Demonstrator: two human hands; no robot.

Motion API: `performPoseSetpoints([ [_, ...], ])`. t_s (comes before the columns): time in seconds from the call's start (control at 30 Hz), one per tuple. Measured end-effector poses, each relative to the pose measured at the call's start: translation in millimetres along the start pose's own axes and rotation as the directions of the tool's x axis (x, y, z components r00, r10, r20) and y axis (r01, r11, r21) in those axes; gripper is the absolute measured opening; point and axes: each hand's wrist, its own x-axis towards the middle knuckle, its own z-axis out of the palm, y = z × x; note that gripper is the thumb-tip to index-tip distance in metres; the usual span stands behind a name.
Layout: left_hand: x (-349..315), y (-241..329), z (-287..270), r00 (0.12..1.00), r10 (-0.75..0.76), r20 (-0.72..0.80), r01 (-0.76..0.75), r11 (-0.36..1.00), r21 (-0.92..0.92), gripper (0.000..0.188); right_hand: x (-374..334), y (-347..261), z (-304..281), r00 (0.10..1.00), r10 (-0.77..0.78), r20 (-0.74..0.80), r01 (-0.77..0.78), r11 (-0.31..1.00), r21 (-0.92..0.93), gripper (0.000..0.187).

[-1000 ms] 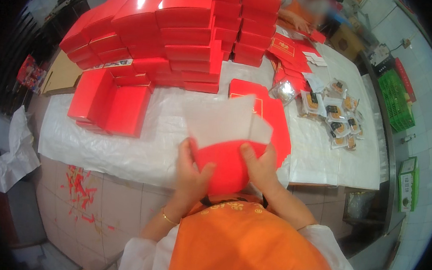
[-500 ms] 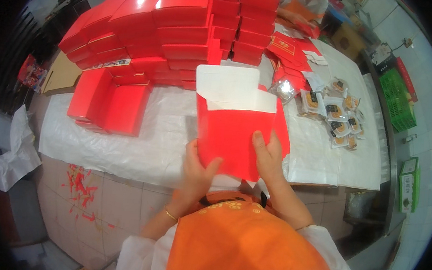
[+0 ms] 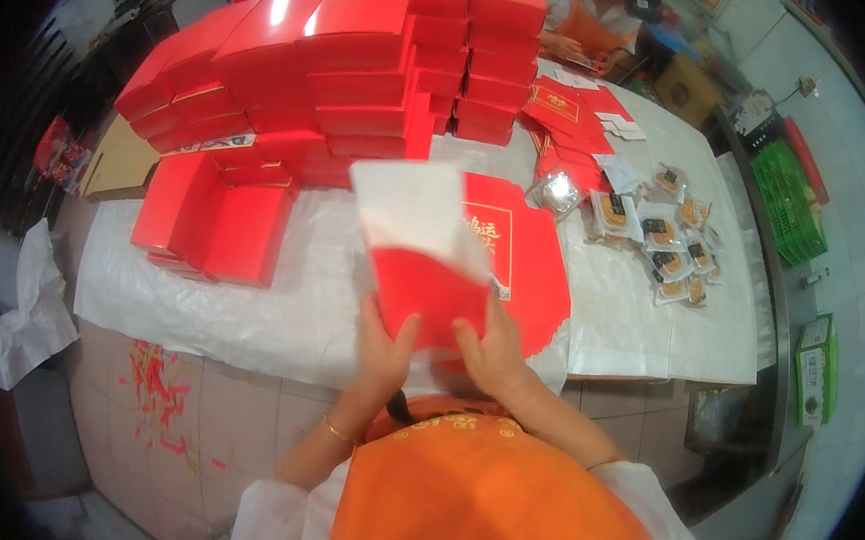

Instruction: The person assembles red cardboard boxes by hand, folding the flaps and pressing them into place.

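At the centre of the frame, just below the middle: both hands, left hand (image 3: 385, 339) and right hand (image 3: 488, 346), fingers clamped on the lower edge of a half-folded red box blank (image 3: 424, 254), white inside showing up top. Lifted off the plastic-covered table (image 3: 280, 300), above flat printed red blanks (image 3: 529, 257). Best bet probably: thumbs kept along the crease, pressure even, panels squared before folding. Stacked finished boxes (image 3: 346, 73) upper left.

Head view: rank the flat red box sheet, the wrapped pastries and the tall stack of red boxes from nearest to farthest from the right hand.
From the right hand:
1. Flat red box sheet, just beyond it on the table.
2. Wrapped pastries, farther out to the right.
3. Tall stack of red boxes, at the table's far left.
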Motion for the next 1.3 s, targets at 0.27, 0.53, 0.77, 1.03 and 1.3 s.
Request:
performPoseSetpoints([
  [0.27, 12.6, 39.1, -10.4, 0.943, 0.264, -0.201, -0.279, 0.959, -0.047, 0.081, -2.3, -0.4, -13.2, 0.952, -0.112, 0.283, 0.139, 0.987, -0.078, 0.074],
  [0.53, -17.8, 30.0, 14.0, 0.974, 0.226, 0.017, -0.226, 0.971, 0.083, 0.068, -2.9, 4.6, -20.4, 0.965, -0.251, -0.071, 0.261, 0.941, 0.217, 0.054],
  [0.77, -26.0, 8.5, 19.1, 0.938, 0.325, 0.118, -0.341, 0.927, 0.158, 0.051, -18.1, 17.8, -26.8, 0.979, -0.182, -0.095, 0.196, 0.968, 0.159, 0.039],
  [1.03, -18.2, 23.1, 22.4, 0.917, 0.355, 0.182, -0.391, 0.89, 0.232, 0.029, -24.2, 12.1, -29.9, 0.982, -0.102, -0.161, 0.129, 0.978, 0.166, 0.021],
  [1.3, -13.4, 28.7, 30.8, 0.912, 0.411, -0.011, -0.407, 0.905, 0.125, 0.025, -23.8, 3.1, -30.1, 0.97, -0.112, -0.214, 0.139, 0.983, 0.117, 0.029],
])
